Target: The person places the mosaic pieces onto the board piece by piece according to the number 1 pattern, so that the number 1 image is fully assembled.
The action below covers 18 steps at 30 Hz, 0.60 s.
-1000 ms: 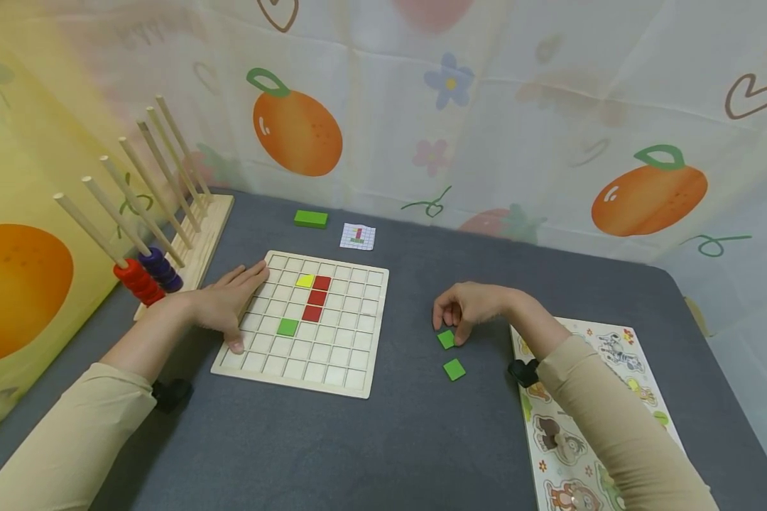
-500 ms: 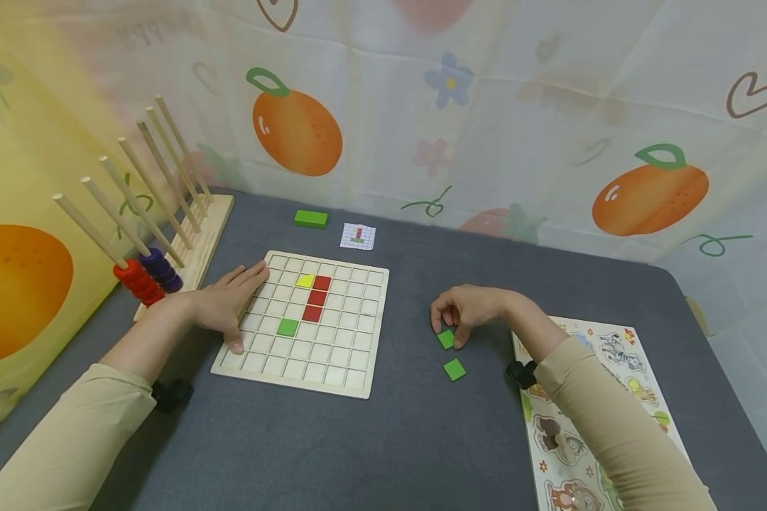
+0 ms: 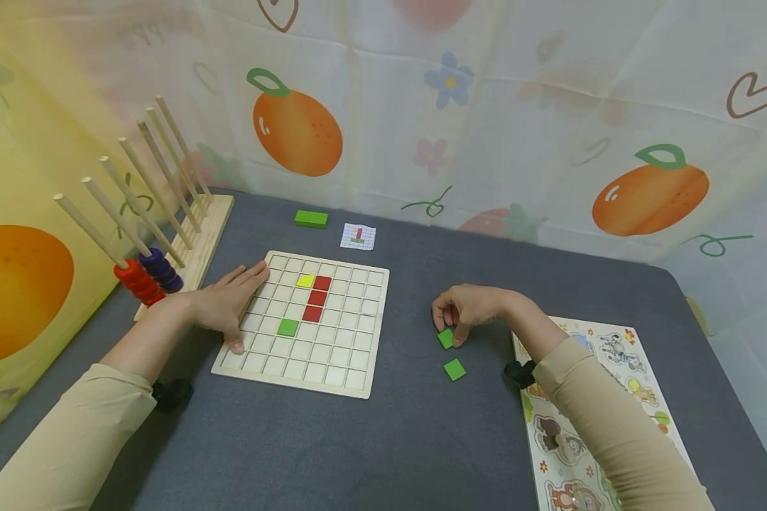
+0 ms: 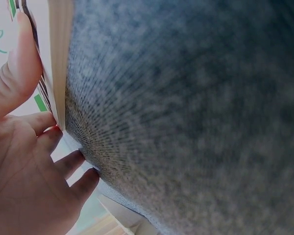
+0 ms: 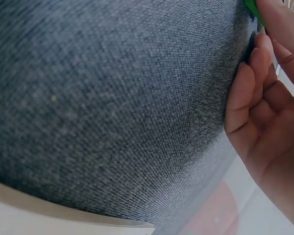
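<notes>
My left hand point(image 3: 230, 305) rests along the left edge of a pale wooden grid board point(image 3: 332, 380), thumb on its top face and fingers spread at its upper left corner. On the board lie one yellow tile point(image 3: 305, 281), a column of three red tiles point(image 3: 317, 298) and a green tile point(image 3: 287, 327). To the right of the board, my right hand point(image 3: 469, 310) pinches a green square tile point(image 3: 445, 338) between thumb and curled fingers, low over the dark table. Just below it lies another green square tile point(image 3: 454, 369). The right wrist view shows the thumb point(image 5: 284, 27) against a green edge.
A wooden peg rack point(image 3: 214, 216) with red rings point(image 3: 139, 282) and purple rings point(image 3: 160, 270) stands at left. Behind the board lie a green block point(image 3: 310, 218) and a small pattern card point(image 3: 358, 236). An animal puzzle board point(image 3: 559, 433) lies under the right forearm.
My right hand has shifted only slightly around the green tile. The left hand, the board and the tiles on it stay where they were.
</notes>
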Each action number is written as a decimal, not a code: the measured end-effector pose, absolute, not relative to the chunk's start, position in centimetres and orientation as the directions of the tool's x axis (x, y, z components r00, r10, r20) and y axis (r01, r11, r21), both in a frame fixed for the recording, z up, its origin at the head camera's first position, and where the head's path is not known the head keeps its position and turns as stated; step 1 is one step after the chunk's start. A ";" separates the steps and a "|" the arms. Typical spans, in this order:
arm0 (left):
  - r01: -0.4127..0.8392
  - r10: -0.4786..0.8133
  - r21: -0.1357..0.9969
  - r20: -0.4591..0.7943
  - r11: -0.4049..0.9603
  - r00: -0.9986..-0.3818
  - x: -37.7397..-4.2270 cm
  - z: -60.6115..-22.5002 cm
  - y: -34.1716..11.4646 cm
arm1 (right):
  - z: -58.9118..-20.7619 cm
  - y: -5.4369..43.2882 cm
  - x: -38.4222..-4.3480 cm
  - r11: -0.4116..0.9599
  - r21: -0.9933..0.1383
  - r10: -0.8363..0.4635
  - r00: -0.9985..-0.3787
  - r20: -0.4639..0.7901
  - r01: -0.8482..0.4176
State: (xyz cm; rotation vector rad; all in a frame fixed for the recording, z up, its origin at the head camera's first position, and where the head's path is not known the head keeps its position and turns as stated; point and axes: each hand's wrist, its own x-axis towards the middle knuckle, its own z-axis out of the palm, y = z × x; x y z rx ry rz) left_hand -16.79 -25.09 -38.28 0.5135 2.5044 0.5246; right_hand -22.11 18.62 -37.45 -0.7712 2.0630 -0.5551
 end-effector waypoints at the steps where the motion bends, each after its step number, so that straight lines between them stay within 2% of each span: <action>1: 0.248 0.453 0.460 -0.415 0.853 -0.789 -16.8 -38.3 -25.1 | -37.4 18.6 -22.1 0.709 -0.625 -0.697 -0.456 -0.553 -0.326; 18: 0.249 0.451 0.454 -0.418 0.855 -0.789 -16.7 -38.2 -24.9 | -37.1 18.3 -22.4 0.700 -0.633 -0.693 -0.528 -0.490 -0.332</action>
